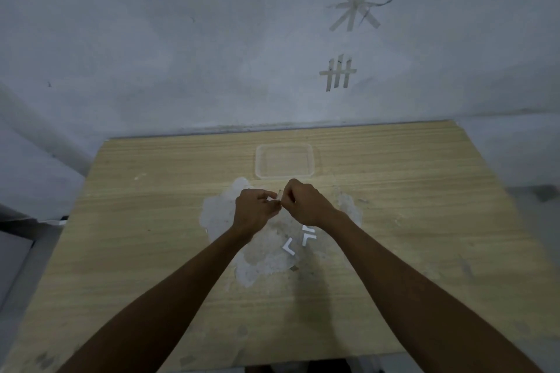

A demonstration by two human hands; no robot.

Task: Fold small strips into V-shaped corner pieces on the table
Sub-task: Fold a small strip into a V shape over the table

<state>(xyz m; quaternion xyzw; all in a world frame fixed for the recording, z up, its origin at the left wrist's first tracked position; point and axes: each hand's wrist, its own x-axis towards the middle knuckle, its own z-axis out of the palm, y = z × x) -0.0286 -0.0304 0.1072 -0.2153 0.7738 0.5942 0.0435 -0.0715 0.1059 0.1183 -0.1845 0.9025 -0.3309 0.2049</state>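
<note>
White strip (279,194) is pinched between my left hand (254,209) and right hand (306,204), fingertips meeting. It's tiny and mostly hidden. Folded V-pieces (289,247) lie at five o'clock from my grip.

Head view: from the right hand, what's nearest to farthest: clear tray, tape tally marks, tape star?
1. Clear tray, on the table just beyond the right hand.
2. Tape tally marks, low on the wall.
3. Tape star, higher up the wall, farthest.
</note>
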